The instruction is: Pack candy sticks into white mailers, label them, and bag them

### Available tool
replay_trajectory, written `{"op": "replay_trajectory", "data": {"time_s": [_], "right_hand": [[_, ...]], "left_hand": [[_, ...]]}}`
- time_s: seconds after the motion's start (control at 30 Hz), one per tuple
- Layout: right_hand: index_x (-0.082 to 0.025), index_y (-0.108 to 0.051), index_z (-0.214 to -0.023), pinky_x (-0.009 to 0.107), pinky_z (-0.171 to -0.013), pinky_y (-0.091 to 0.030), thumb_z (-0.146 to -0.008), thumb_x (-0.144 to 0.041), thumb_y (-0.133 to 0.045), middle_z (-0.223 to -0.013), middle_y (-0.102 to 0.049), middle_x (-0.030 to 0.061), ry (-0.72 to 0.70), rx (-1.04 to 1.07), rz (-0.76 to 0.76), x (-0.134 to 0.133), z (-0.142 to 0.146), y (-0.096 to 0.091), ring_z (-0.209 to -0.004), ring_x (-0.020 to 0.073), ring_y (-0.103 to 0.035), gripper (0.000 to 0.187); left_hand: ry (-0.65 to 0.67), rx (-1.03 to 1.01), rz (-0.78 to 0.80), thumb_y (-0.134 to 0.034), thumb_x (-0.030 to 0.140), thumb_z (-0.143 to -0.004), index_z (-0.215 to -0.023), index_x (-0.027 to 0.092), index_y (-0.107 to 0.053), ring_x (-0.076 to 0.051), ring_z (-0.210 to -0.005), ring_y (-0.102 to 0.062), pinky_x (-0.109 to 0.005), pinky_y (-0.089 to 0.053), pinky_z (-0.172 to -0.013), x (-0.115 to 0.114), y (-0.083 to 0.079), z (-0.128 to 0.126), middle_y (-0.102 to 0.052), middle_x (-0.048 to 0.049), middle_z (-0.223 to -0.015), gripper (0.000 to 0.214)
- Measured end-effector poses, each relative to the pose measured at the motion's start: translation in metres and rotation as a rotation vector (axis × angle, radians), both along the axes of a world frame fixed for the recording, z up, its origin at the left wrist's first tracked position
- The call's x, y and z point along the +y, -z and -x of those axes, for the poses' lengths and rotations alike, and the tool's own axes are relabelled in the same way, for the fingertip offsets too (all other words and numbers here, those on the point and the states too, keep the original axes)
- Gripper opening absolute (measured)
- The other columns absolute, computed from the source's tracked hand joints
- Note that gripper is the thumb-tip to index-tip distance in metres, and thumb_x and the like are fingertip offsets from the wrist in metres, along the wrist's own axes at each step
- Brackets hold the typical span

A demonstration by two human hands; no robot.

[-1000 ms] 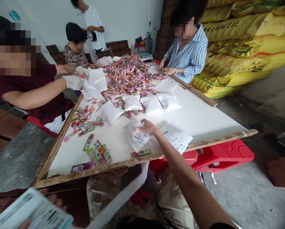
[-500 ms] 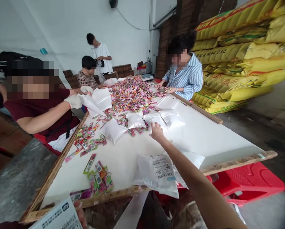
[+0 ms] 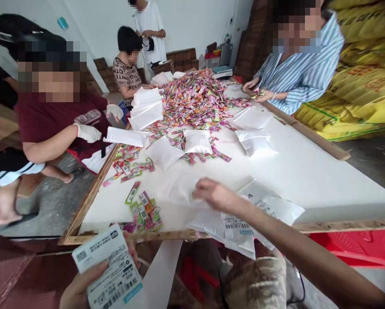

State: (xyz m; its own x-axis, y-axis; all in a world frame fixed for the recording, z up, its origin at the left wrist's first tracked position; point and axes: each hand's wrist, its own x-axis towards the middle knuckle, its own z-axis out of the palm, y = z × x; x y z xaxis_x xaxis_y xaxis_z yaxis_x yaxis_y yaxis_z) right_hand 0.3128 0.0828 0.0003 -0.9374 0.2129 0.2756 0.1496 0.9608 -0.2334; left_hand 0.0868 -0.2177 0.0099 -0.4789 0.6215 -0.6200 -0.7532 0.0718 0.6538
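Observation:
My left hand grips a stack of printed shipping labels at the lower left, thumb over the top face. A strip of label backing hangs below the table edge. Over the near part of the table, my right hand is closed on the edge of a filled white mailer bag, which is smeared by motion. Just in front of me lie a labelled white bag and, partly behind my right forearm, another labelled bag.
A large heap of small colourful sachets covers the far table, with several white bags around it. Loose sachets lie near left. A co-worker's gloved hand holds a white bag. A wooden rim edges the table.
My right hand has drawn one white bag from the row by the heap toward me. The label stack in my left hand has come further into view. The camera view has shifted.

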Motion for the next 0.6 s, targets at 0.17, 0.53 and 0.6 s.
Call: {"op": "replay_trajectory", "data": {"time_s": [0.17, 0.53, 0.6], "right_hand": [[-0.020, -0.063, -0.110, 0.037, -0.090, -0.041, -0.071, 0.001, -0.053, -0.114, -0.056, 0.0108, -0.082, -0.097, 0.215, -0.081, -0.002, -0.001, -0.108, 0.0224, -0.049, 0.046], [-0.016, -0.069, -0.091, 0.025, -0.062, -0.046, -0.074, -0.048, -0.065, -0.084, -0.068, 0.0049, 0.021, 0.207, 1.574, -0.154, -0.040, 0.044, -0.070, 0.0154, -0.061, 0.037], [-0.017, -0.069, -0.091, 0.028, -0.067, -0.048, -0.074, -0.047, -0.066, -0.089, -0.068, 0.0053, -0.072, 0.124, 1.494, -0.147, -0.061, 0.033, -0.077, 0.0180, -0.063, 0.035]], "left_hand": [[0.080, 0.126, -0.186, -0.070, 0.024, -0.060, -0.113, 0.016, -0.062, -0.035, -0.078, -0.067, -0.047, -0.057, -0.066, 0.009, -0.008, -0.033, -0.071, -0.0124, -0.086, 0.055], [0.376, 0.913, -0.247, -0.080, 0.042, -0.053, -0.117, 0.015, -0.058, -0.035, -0.113, -0.052, -0.043, -0.040, -0.099, 0.005, -0.002, -0.023, -0.064, -0.0131, -0.114, 0.073], [0.500, 0.869, -0.265, -0.082, 0.038, -0.049, -0.121, 0.016, -0.055, -0.037, -0.118, -0.048, -0.044, -0.038, -0.100, -0.003, -0.001, -0.019, -0.061, -0.0135, -0.120, 0.080]]}}
